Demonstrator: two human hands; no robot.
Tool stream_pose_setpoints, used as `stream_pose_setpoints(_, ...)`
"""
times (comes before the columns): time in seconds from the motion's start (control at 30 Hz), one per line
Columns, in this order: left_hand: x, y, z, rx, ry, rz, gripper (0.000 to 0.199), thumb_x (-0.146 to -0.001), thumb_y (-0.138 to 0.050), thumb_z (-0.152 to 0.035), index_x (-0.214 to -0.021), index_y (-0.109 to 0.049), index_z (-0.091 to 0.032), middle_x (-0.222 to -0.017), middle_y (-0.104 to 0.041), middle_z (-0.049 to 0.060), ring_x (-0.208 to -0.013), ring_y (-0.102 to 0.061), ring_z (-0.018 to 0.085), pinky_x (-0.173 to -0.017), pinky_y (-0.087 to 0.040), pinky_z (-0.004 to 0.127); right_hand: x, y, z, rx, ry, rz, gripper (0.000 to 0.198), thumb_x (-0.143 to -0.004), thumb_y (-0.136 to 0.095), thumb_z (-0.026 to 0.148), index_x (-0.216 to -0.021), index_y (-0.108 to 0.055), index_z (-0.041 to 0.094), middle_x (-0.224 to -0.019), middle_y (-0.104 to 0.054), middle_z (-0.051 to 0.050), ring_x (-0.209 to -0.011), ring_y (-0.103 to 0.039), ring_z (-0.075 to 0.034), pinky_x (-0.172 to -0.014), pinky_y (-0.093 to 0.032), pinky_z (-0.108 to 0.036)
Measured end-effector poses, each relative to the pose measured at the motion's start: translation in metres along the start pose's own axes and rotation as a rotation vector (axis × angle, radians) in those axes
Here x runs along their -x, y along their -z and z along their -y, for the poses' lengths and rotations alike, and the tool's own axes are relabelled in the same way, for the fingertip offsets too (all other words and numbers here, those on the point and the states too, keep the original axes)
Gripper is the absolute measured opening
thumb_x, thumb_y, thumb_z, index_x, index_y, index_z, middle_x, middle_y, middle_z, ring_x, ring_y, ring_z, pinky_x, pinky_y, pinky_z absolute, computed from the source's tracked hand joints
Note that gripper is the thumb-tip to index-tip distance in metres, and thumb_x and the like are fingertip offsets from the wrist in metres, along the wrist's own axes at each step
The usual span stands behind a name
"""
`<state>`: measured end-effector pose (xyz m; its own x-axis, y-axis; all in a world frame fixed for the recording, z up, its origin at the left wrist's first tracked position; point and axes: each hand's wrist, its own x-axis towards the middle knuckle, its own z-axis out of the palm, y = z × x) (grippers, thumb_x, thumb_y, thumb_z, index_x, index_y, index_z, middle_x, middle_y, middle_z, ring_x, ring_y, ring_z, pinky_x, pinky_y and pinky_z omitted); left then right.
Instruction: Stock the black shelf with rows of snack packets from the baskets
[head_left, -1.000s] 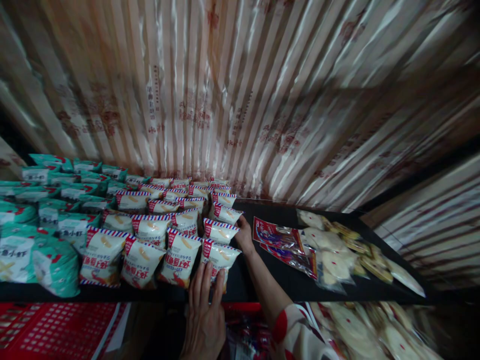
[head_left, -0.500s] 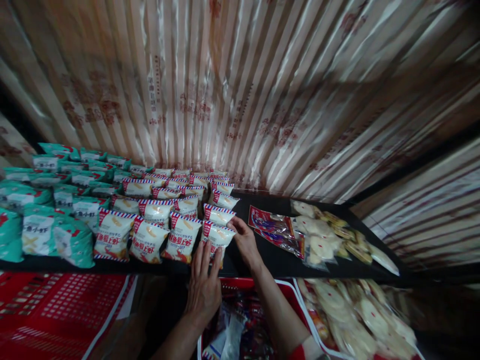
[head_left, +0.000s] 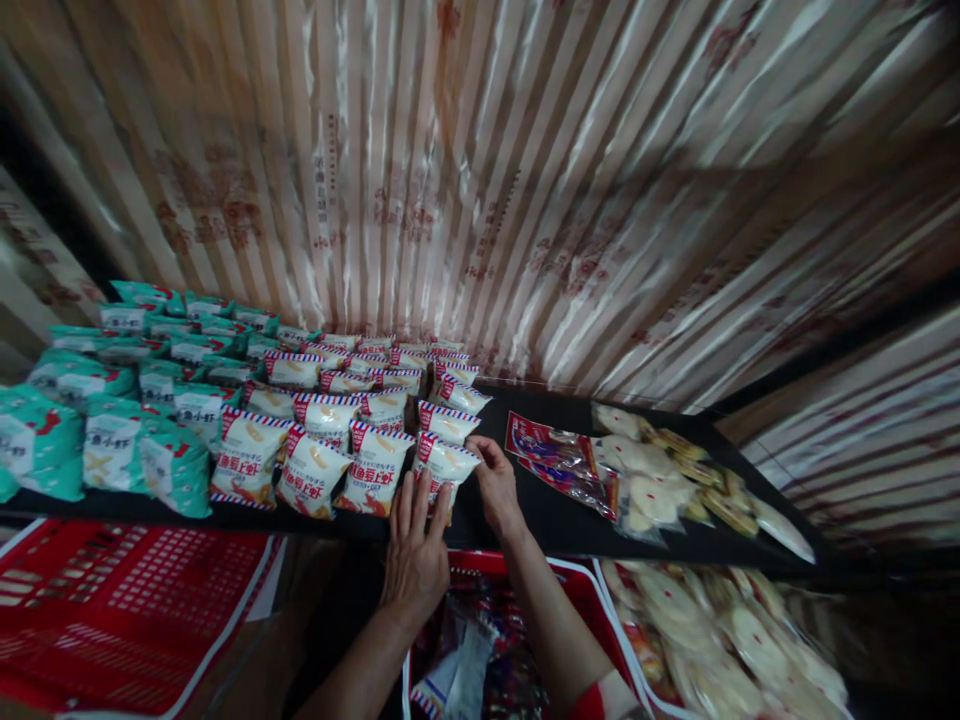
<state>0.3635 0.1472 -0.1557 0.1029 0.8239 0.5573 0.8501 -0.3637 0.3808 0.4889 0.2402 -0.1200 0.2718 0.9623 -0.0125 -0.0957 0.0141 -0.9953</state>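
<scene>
A white snack bag (head_left: 444, 458) with a red label and a striped top edge stands at the right end of the front row. The outstretched fingers of my left hand (head_left: 418, 550) lie flat against its lower front, slightly apart. At its upper right corner, the bent fingers of my right hand (head_left: 495, 482) hold the edge; the fingertips are partly hidden. Just behind it stands another white snack bag (head_left: 448, 422) of the same kind. More of these bags fill rows to the left, beside several teal snack bags (head_left: 112, 440).
On the black shelf (head_left: 540, 525), red packets (head_left: 551, 445) and clear bags of pale round pieces (head_left: 649, 490) lie at right. Below are a red basket (head_left: 142, 640), another holding packets (head_left: 499, 640), and bagged pale discs (head_left: 720, 630). A striped sheet (head_left: 420, 180) hangs behind.
The view has shifted a little, so the shelf and bags sit slightly further right. Both hands stay at the same snack bag.
</scene>
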Motion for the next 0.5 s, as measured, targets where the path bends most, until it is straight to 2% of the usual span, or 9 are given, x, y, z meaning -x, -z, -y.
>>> stream_pose_setpoints(0.13,0.004,0.003,0.001,0.054,-0.01,0.04,0.076,-0.077,-0.043,-0.002,-0.145,-0.019,-0.024,-0.154,-0.008,0.01,-0.14,-0.011,0.033,-0.107,-0.031,0.053,0.027,0.013,-0.002,0.08,0.028,-0.106,0.04,-0.072,-0.061,0.054,-0.09,-0.063,0.019,-0.076,-0.062,0.0,-0.068,-0.054,-0.014,-0.062,-0.042,-0.025)
stream_pose_setpoints(0.3,0.008,0.01,-0.001,0.093,-0.019,0.056,0.083,-0.073,-0.046,-0.001,-0.145,-0.015,-0.029,-0.155,0.003,0.008,-0.14,-0.008,0.035,-0.107,-0.029,0.055,0.075,0.025,-0.007,0.197,-0.023,-0.127,0.043,-0.072,-0.06,0.056,-0.092,-0.063,0.019,-0.086,-0.066,-0.004,-0.073,-0.058,-0.017,-0.066,-0.046,-0.029)
stream_pose_setpoints(0.4,0.013,0.014,-0.001,0.094,-0.034,0.061,0.081,-0.073,-0.044,-0.001,-0.145,-0.017,-0.026,-0.155,0.001,0.009,-0.14,-0.009,0.033,-0.107,-0.03,0.054,0.102,0.027,-0.01,0.236,-0.032,-0.156,0.042,-0.074,-0.059,0.056,-0.094,-0.063,0.019,-0.089,-0.066,-0.005,-0.077,-0.059,-0.019,-0.071,-0.047,-0.03)
stream_pose_setpoints(0.5,0.02,0.019,0.002,0.116,-0.067,0.038,0.07,-0.077,-0.041,-0.002,-0.143,-0.025,-0.019,-0.154,-0.011,0.012,-0.141,-0.012,0.029,-0.107,-0.032,0.05,0.127,0.029,-0.013,0.286,-0.026,-0.138,0.039,-0.074,-0.059,0.054,-0.091,-0.064,0.019,-0.09,-0.066,-0.006,-0.084,-0.059,-0.021,-0.078,-0.047,-0.032)
